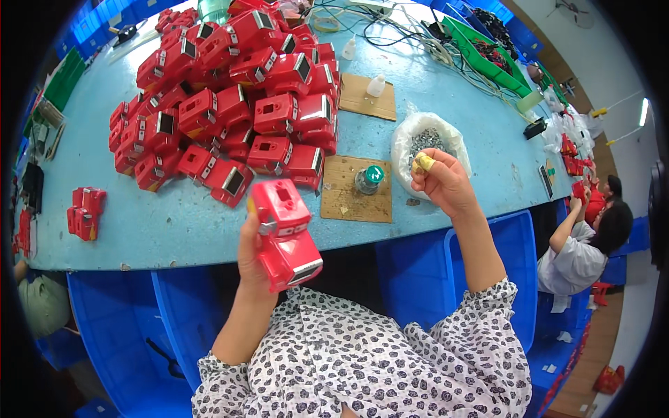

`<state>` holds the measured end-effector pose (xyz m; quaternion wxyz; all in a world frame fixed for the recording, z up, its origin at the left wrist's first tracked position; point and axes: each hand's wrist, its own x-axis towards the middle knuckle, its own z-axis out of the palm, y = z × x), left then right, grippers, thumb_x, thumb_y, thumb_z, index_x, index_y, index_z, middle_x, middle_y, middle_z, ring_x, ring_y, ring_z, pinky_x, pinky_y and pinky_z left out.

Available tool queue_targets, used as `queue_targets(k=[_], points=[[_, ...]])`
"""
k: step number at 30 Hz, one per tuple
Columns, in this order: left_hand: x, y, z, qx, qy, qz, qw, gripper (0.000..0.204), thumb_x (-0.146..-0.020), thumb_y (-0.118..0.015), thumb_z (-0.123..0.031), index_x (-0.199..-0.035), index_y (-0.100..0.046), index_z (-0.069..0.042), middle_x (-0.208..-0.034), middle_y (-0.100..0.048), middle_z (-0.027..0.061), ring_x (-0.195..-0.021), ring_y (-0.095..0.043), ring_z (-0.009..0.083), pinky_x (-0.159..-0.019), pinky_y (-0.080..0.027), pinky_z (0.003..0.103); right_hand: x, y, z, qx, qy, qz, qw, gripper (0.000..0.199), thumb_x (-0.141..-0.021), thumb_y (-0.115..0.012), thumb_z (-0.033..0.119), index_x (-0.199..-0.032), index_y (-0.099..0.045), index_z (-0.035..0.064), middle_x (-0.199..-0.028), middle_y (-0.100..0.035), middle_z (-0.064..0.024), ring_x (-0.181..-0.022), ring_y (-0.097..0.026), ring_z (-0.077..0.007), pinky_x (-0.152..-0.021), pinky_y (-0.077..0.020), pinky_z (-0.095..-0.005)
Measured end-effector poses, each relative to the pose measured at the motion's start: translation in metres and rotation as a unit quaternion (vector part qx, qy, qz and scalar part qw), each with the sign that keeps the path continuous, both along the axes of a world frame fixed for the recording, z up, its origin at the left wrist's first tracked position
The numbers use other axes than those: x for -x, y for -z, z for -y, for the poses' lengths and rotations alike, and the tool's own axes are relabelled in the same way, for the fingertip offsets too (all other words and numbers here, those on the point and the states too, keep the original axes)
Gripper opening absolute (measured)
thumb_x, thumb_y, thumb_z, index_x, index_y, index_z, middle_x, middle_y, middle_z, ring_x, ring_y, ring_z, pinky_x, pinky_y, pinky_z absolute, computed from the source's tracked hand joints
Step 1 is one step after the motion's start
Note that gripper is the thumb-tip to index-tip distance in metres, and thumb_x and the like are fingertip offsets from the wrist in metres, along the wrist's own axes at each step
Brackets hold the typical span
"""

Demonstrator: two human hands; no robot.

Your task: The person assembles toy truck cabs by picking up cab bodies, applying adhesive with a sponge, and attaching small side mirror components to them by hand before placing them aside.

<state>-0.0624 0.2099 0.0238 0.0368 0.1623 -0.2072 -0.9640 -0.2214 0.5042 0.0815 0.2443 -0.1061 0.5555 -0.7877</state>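
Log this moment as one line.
left hand: grips red toy vehicle; right hand: pinched near white bag, hold unclear; table: red vehicle pile, green-lidded jar on cardboard

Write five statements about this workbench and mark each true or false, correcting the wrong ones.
1. The left hand holds a red toy car. True.
2. The right hand lies flat on the tabletop. False: it is raised, with thumb and fingertips brought together.
3. The green-capped jar stands on a piece of cardboard. True.
4. The pile of red toy cars is to the right of the plastic bag. False: it is to the left.
5. The tray at the far right of the table is yellow. False: it is green.
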Motion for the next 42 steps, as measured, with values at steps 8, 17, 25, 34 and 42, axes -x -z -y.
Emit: queue_targets(k=[8, 17, 25, 34, 42], points=[[-0.016, 0.007, -0.005, -0.207, 0.065, -0.064, 0.974, 0.055, -0.102, -0.041, -0.045, -0.138, -0.044, -0.004, -0.129, -0.057, 0.0165, -0.113, -0.061, 0.0292, -0.096, -0.050, 0.047, -0.001, -0.013, 0.026, -0.283, -0.031, -0.108, 0.953, 0.008, -0.088, -0.058, 0.008, -0.090, -0.061, 0.0019, -0.075, -0.058, 0.0008, -0.064, -0.052, -0.0060, -0.057, -0.0413, -0.0210], [-0.025, -0.002, -0.007, -0.145, 0.098, -0.068, 0.982, 0.053, -0.100, -0.047, -0.046, -0.139, -0.042, -0.011, -0.127, -0.057, 0.0129, -0.115, -0.059, 0.0277, -0.096, -0.050, 0.054, 0.001, -0.015, 0.053, -0.499, -0.081, -0.324, 0.800, 0.011, -0.085, -0.062, 0.009, -0.085, -0.058, -0.0013, -0.068, -0.047, 0.0051, -0.062, -0.039, -0.0021, -0.052, -0.0317, -0.0220], [-0.028, 0.007, -0.004, -0.147, 0.109, -0.056, 0.982, 0.056, -0.100, -0.043, -0.051, -0.137, -0.044, -0.009, -0.125, -0.058, 0.0140, -0.111, -0.062, 0.0297, -0.095, -0.052, 0.047, 0.010, -0.019, 0.056, -0.530, -0.124, -0.298, 0.784, 0.011, -0.086, -0.062, 0.008, -0.084, -0.059, -0.0019, -0.071, -0.050, 0.0045, -0.066, -0.041, -0.0030, -0.055, -0.0351, -0.0224], [-0.022, -0.002, -0.017, -0.063, 0.173, -0.045, 0.982, 0.063, -0.099, -0.034, -0.059, -0.139, -0.042, -0.012, -0.120, -0.060, 0.0103, -0.102, -0.066, 0.0312, -0.088, -0.055, 0.043, 0.005, -0.014, 0.056, -0.525, -0.101, -0.301, 0.790, 0.010, -0.088, -0.061, 0.008, -0.087, -0.059, -0.0014, -0.073, -0.051, 0.0050, -0.068, -0.043, -0.0023, -0.057, -0.0358, -0.0216], [-0.002, 0.001, -0.031, -0.008, 0.198, -0.057, 0.978, 0.044, -0.105, -0.035, -0.040, -0.133, -0.044, -0.007, -0.116, -0.059, 0.0048, -0.101, -0.060, 0.0131, -0.091, -0.050, 0.033, -0.057, -0.037, 0.063, -0.237, -0.053, -0.195, 0.950, 0.009, -0.087, -0.056, 0.002, -0.095, -0.056, 0.0000, -0.076, -0.052, 0.0030, -0.066, -0.045, -0.0032, -0.057, -0.0338, -0.0185]])
